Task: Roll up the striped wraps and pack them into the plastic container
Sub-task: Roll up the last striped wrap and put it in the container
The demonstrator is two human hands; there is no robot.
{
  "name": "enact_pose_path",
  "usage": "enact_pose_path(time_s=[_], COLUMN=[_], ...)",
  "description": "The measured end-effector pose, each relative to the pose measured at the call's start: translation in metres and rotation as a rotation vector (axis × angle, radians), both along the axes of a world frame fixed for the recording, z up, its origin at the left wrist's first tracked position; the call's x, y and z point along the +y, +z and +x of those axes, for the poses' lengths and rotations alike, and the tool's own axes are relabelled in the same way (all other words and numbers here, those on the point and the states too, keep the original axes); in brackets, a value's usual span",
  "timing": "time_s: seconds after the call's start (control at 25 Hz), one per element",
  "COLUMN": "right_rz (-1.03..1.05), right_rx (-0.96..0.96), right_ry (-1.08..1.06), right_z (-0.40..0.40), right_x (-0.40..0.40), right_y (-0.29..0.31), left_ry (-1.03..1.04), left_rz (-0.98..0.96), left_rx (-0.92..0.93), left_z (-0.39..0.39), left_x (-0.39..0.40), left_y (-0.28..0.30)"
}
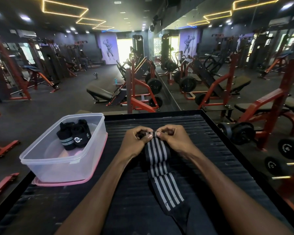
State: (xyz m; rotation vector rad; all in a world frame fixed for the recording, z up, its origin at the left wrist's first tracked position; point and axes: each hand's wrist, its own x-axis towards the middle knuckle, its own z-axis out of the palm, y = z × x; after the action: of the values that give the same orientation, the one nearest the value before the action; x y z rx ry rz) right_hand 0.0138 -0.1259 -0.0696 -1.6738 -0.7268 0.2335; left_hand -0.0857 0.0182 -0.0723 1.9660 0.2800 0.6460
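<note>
A black wrap with grey stripes [161, 173] lies lengthwise on the black ribbed platform [219, 150], running from my lap up to my hands. My left hand [137, 138] and my right hand [173, 136] pinch its far end between thumbs and fingers, where a small tight roll has formed. At the platform's left edge a clear plastic container [58, 168] rests on a pink lid [41, 183]. Two rolled black wraps [74, 135] stand upright inside it at the far end.
The platform has a raised rim along its far and right edges. Red weight benches and plate-loaded machines [143, 92] fill the gym floor beyond. Dumbbells [241, 133] sit on a rack to the right. A mirror wall runs along the right side.
</note>
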Motion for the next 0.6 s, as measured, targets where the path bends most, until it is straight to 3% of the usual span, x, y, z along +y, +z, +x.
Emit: enact_pose_path(time_s=[0.12, 0.28, 0.4, 0.6], right_rz=[-0.002, 0.037, 0.111, 0.103], right_rx=[-0.047, -0.026, 0.089, 0.046], right_ry=[0.025, 0.028, 0.061, 0.059], right_z=[-0.0006, 0.0007, -0.0021, -0.0027], right_x=[-0.0017, -0.0035, -0.0022, -0.0042], right_y=[-0.0014, -0.0005, 0.0012, 0.0028], left_ry=[0.019, 0.08, 0.15, 0.03], left_rz=[0.047, 0.258, 0.271, 0.243], left_rx=[0.026, 0.082, 0.084, 0.15], left_z=[0.0001, 0.0012, -0.001, -0.0015], left_x=[0.0033, 0.0035, 0.0018, 0.0058], left_y=[-0.0024, -0.0043, -0.0015, -0.0048])
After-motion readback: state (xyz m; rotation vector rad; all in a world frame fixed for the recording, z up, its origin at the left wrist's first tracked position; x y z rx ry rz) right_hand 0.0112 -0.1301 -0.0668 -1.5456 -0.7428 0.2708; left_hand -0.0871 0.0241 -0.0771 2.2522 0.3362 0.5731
